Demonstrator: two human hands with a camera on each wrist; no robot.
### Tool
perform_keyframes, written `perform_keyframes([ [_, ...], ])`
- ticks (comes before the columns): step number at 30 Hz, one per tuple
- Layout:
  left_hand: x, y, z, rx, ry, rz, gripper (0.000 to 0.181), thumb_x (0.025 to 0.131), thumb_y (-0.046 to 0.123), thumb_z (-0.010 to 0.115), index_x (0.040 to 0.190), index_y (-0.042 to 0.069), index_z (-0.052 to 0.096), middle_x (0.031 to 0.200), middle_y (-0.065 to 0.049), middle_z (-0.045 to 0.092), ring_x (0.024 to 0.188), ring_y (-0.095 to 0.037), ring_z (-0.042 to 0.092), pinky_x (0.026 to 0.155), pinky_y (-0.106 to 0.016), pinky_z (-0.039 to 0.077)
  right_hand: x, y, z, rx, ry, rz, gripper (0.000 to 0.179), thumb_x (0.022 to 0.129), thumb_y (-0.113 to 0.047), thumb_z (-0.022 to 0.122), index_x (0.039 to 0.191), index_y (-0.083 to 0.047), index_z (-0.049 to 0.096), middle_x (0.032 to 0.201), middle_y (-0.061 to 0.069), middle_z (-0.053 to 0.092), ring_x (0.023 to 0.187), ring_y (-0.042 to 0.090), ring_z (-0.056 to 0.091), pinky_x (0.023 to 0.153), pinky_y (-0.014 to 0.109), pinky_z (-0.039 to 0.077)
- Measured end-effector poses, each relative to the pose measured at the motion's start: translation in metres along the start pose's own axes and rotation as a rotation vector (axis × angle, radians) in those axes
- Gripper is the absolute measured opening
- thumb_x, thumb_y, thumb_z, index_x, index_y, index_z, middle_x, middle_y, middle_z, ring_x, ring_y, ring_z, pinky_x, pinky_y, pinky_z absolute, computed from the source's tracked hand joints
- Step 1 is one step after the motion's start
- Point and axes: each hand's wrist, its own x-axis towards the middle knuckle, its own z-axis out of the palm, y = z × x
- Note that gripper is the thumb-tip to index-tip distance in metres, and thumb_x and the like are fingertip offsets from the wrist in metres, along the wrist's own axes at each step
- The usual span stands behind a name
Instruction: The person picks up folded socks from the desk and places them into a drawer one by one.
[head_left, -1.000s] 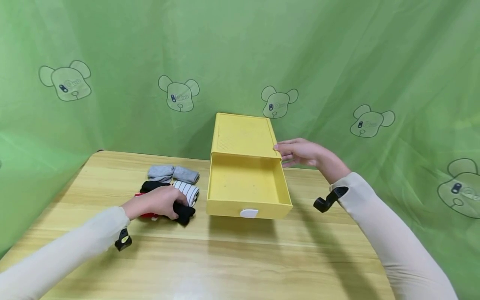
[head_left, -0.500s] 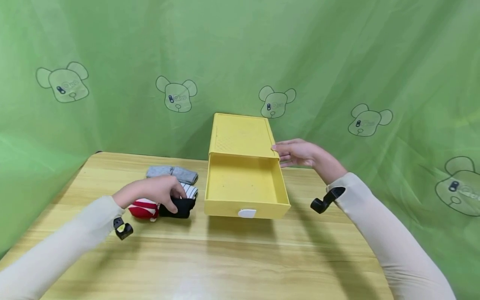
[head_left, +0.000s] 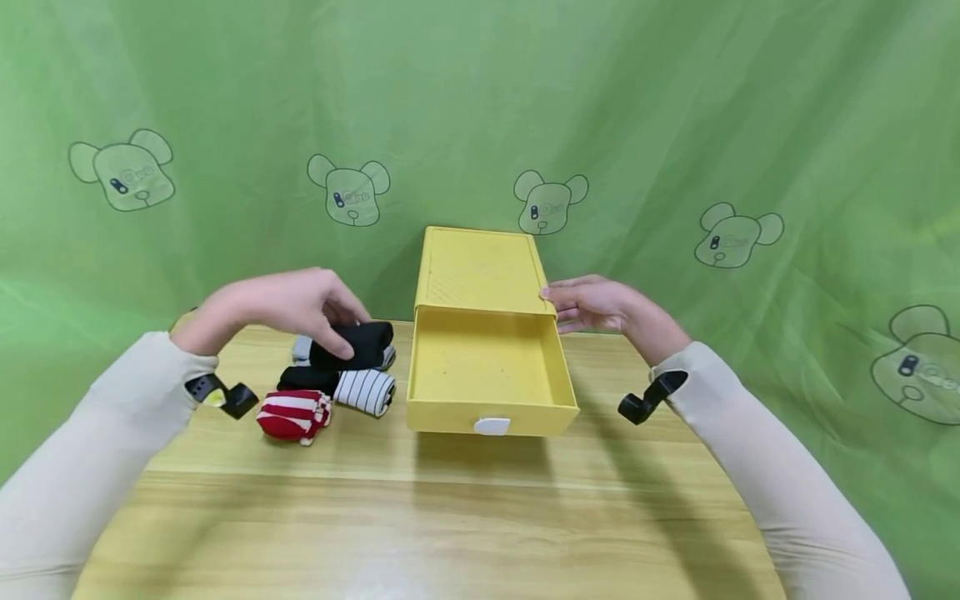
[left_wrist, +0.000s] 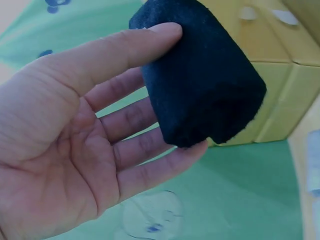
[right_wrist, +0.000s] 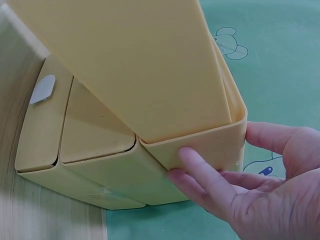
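Note:
My left hand pinches a rolled black sock between thumb and fingers, raised over the rolled grey socks, which it partly hides. The left wrist view shows the black roll with the thumb across its face and the fingers behind. My right hand rests at the right side of a yellow drawer cabinet, thumb at the top edge. In the right wrist view its fairly straight fingers touch the cabinet's side wall. The top drawer is pulled out, with a bare bottom.
Left of the cabinet lie a red-and-white striped roll, a white roll with black stripes and another black roll. Two lower drawers are closed. A green curtain hangs behind the wooden table.
My left hand has lifted the black sock off the table from the front of the group and carried it up and back. The right hand stays at the cabinet's side.

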Motion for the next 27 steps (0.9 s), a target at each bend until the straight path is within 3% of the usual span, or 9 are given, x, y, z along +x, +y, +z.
perform_keyframes([
  [6, 0.008, 0.040, -0.026, 0.013, 0.000, 0.017, 0.041, 0.086, 0.018, 0.082, 0.124, 0.006, 0.071, 0.106, -0.006, 0.079, 0.095, -0.016, 0.074, 0.091, -0.033, 0.060, -0.001, -0.001, 0.000, 0.005, 0.013, 0.011, 0.074, 0.107, -0.023, 0.052, 0.160, 0.006, 0.008, 0.114, 0.005, 0.067, 0.106, 0.017, 0.068, 0.098, 0.032, 0.058],
  [12, 0.038, 0.074, -0.036, 0.114, 0.028, 0.084, 0.040, 0.088, 0.023, 0.081, 0.124, 0.008, 0.072, 0.104, -0.004, 0.079, 0.096, -0.016, 0.074, 0.096, -0.038, 0.057, -0.001, -0.001, -0.002, 0.006, 0.017, 0.016, 0.075, 0.107, -0.022, 0.052, 0.160, 0.006, 0.006, 0.107, 0.002, 0.067, 0.103, 0.016, 0.068, 0.097, 0.031, 0.058],
  [16, 0.064, 0.087, -0.031, 0.175, 0.034, 0.109, 0.042, 0.088, 0.026, 0.080, 0.126, 0.009, 0.072, 0.107, -0.005, 0.078, 0.100, -0.017, 0.073, 0.097, -0.038, 0.056, -0.001, -0.001, -0.002, 0.016, 0.011, 0.020, 0.074, 0.107, -0.021, 0.051, 0.160, 0.006, 0.007, 0.104, 0.001, 0.070, 0.100, 0.015, 0.069, 0.096, 0.031, 0.059],
  [27, 0.120, 0.114, -0.002, 0.284, -0.065, 0.110, 0.042, 0.089, 0.026, 0.080, 0.126, 0.009, 0.072, 0.110, -0.004, 0.077, 0.101, -0.016, 0.069, 0.094, -0.032, 0.055, 0.001, -0.003, -0.002, 0.011, -0.003, 0.033, 0.074, 0.108, -0.022, 0.050, 0.161, 0.005, 0.006, 0.103, 0.000, 0.070, 0.097, 0.013, 0.070, 0.095, 0.031, 0.059],
])
